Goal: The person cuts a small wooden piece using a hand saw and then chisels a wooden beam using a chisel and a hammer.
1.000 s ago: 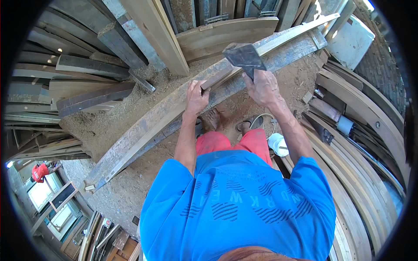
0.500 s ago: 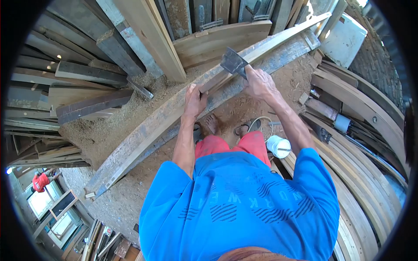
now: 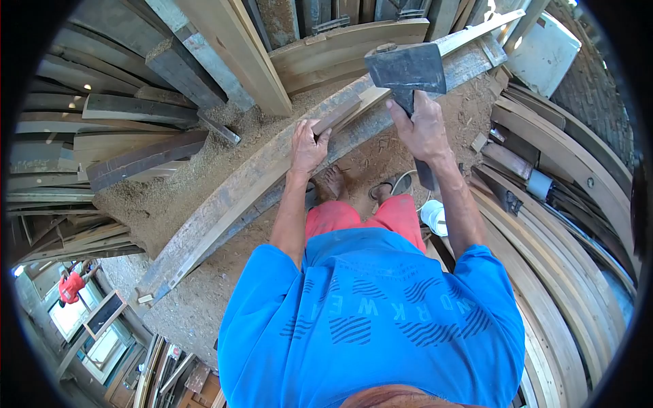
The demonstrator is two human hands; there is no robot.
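My right hand (image 3: 423, 129) is wrapped round the handle of a mallet (image 3: 406, 68) with a big dark head, raised above the beam and to the right of the wooden block. A narrow brown wooden block (image 3: 338, 114) lies along the top of a long, worn wooden beam (image 3: 224, 207). Closed on the near end of that block is my left hand (image 3: 307, 148), its thumb on the near side. The beam slants from lower left to upper right in front of my feet. Part of the mallet handle is hidden by my right hand.
Stacked planks (image 3: 143, 112) fill the left, and curved boards (image 3: 544, 299) lie on the right. Sawdust (image 3: 163, 197) covers the ground behind the beam. A white bucket (image 3: 433, 216) stands by my right knee. A person in red (image 3: 70, 287) is far off at lower left.
My right hand has lifted the mallet off the beam, up toward me and to the right, so its head looks larger. My left hand stays on the block.
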